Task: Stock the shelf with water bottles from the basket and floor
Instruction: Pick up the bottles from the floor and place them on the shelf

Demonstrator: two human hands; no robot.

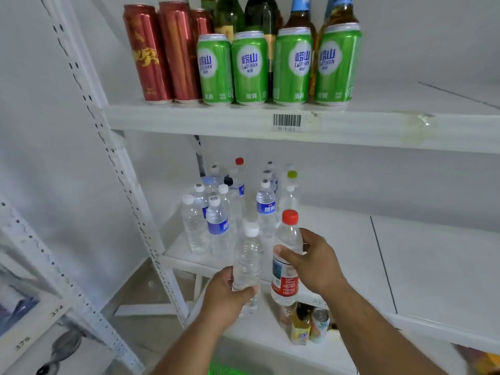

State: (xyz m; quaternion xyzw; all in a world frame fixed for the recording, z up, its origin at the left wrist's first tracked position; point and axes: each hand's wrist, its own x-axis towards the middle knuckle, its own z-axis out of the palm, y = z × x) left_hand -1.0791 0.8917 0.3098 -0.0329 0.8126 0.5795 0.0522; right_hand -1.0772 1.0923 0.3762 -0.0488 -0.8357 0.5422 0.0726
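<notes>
Two bottles up at once, both carried toward the middle shelf (pixel 351 255). Left hand (pixel 230 296) wrapped round the lower body of a white-capped bottle (pixel 247 255), held upright just off the shelf's front edge. Right hand (pixel 316 261) clamped on a red-capped bottle (pixel 286 255) with a red label, thumb across the front, fingers round the back, also upright and just beside the first. Neither set down yet, by the look of it. Already stocked: a cluster of water bottles (pixel 230 207) standing at the left end of that shelf, running back toward the wall, caps mostly white with a red, a green and a dark one among them. Seemingly well underway, then, though how many remain cannot be told; only a sliver of green basket (pixel 224 370) showing at the bottom edge, contents out of view. Plenty of bare shelf to the right of the cluster and in front of it, so the obvious landing spot sits right ahead of both hands. Worth minding: the upright post (pixel 130 185) close on the left, the upper shelf of green cans (pixel 273 66) overhead limiting lift, and the front row of standing bottles, easy to topple with a careless nudge.
</notes>
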